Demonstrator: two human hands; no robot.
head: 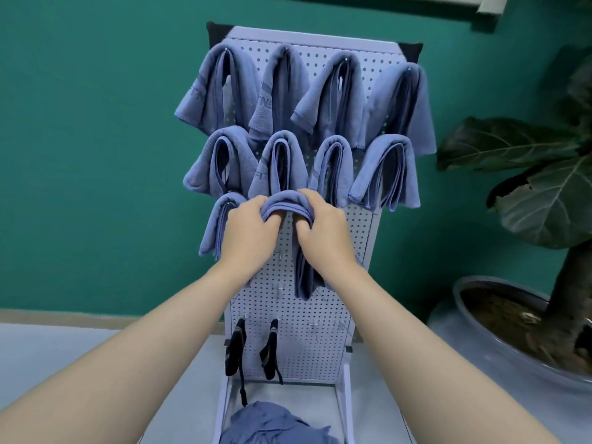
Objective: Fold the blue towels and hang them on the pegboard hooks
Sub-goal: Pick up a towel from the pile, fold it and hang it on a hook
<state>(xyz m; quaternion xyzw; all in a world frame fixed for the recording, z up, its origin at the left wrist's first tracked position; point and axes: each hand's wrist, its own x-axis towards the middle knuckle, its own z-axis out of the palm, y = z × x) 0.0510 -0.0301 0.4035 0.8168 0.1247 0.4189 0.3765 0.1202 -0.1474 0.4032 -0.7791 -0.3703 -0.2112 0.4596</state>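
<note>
the white pegboard (333,283) stands against the green wall, nine blue towels hung across its upper rows. a loose heap of towels (275,424) waits at six o'clock by its foot. the folded towel (286,203) sits at centre, third row, draped over both hands. left hand (253,229) and right hand (320,225) curl their fingers around its fold. i cannot see the hook behind it; released off-centre, the towel would likely slip down.

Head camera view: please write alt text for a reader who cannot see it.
Both hands, left hand and right hand, grip a folded blue towel against a white pegboard, below nine hung towels. More blue cloth lies at its base.
</note>
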